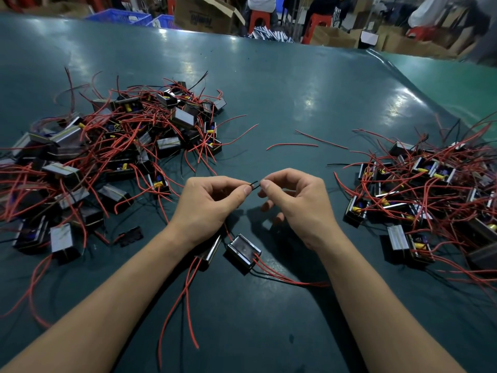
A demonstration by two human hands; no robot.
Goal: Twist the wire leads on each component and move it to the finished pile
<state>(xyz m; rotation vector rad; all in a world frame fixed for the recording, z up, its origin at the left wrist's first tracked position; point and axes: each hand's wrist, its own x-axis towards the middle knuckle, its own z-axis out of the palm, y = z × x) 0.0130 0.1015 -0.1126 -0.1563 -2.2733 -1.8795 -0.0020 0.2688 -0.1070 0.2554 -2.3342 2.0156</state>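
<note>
- Green matting covers the long workbench (pixel 269 84); cardboard boxes (pixel 207 14), blue crates (pixel 121 17) and red stools (pixel 259 20) stand beyond its far edge, where seated people are partly in view
- Left hand (pixel 212 203) has its fingers curled, thumb and forefinger pinching one end of a short black wire lead (pixel 255 184); right hand (pixel 295 200) pinches the other end the same way, its lower fingers loosely bent and holding nothing; the two hands sit close together above the bench, near its middle
- Two components lie just below the wrists; one component (pixel 243 253) rests flat between the forearms with red leads trailing toward the right arm; a second component (pixel 211 251) sits partly under the left wrist, its red wires running down toward the viewer
- Large pile on the left (pixel 107 146) tangles many components with red leads; another pile on the right (pixel 430 189) does likewise; which is the finished one I cannot tell
- Two loose red wire pieces (pixel 293 144) lie between the piles
</note>
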